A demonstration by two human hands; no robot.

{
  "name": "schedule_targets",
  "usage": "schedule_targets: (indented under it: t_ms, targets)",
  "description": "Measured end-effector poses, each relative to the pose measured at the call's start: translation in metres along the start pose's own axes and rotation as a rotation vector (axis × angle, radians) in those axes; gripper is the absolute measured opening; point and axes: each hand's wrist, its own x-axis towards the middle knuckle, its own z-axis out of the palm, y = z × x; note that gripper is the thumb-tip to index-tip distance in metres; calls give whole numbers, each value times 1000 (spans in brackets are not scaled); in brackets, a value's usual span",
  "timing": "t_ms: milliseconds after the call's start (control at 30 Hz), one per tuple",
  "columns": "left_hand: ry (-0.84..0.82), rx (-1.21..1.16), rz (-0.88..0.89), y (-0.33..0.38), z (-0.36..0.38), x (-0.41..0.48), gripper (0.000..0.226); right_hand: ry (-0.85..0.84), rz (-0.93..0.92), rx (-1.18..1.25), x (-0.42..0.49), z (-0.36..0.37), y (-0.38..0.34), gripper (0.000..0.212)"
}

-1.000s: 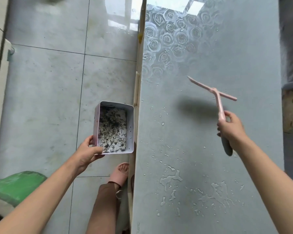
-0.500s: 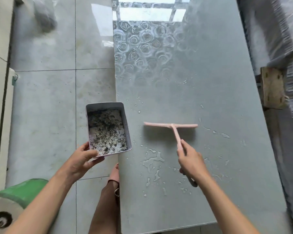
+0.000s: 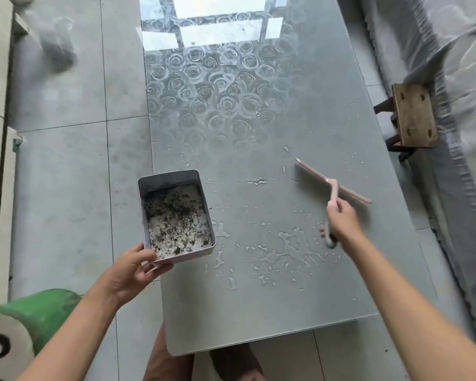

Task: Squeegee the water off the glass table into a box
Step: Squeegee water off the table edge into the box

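A glass table (image 3: 300, 111) with a rose pattern at its far end fills the middle of the view. Puddles and drops of water (image 3: 291, 246) lie on its near half. My right hand (image 3: 341, 221) grips the handle of a pink squeegee (image 3: 333, 182), whose blade slants over the glass right of centre. My left hand (image 3: 132, 268) holds the near corner of a pale rectangular box (image 3: 173, 177) at the table's left edge. Dark specks and white residue cover the box's bottom.
A small wooden stool (image 3: 412, 116) stands right of the table, beside furniture under clear plastic sheeting (image 3: 456, 78). A green object (image 3: 36, 312) sits on the tiled floor (image 3: 66, 174) at lower left. My legs show below the table's near edge.
The squeegee has swung from the table's left-centre to the right, its blade now slanted. The box has stayed at the table's left edge in my left hand. The view has shifted left.
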Motion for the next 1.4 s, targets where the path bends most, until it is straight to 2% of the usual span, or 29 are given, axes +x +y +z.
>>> schedule_targets:
  t_ms: [100,200,267,333,400,500,633,700,833,1000,1133,1300,1400]
  targets:
    - [13,-14,-5,-9,10,-1,25,-59,20,23,-30,36,3,27]
    - [14,-13,0,-13,18,-3,23,-161,39,62,-65,57,-4,19]
    - [14,3,4,-12,24,-5,25,-216,92,228,-74,45,-11,10]
    - [4,47,6,-10,28,-6,27,-237,123,395,-67,13,-14,10]
    - [-12,76,5,-9,33,-7,29,-175,103,436,-50,-31,-12,15]
    - [-17,106,-4,-6,41,-5,28,2,87,317,-12,-87,-2,15]
    - [-42,140,-3,-7,54,-1,32,104,205,278,27,-101,20,14]
    - [-49,147,-11,-9,63,2,34,104,214,262,29,-77,31,20]
    - [-55,133,-22,-12,78,6,33,121,231,180,-12,-7,36,17]
    - [-60,144,-14,-8,90,7,34,-39,210,313,-71,37,17,12]
    - [-77,172,-12,-1,94,7,37,-164,289,628,-60,-15,13,6]
    - [-97,206,-23,7,98,13,40,5,239,539,-30,-90,42,14]
    - [-110,199,-40,7,101,18,40,86,340,519,-11,-95,61,11]
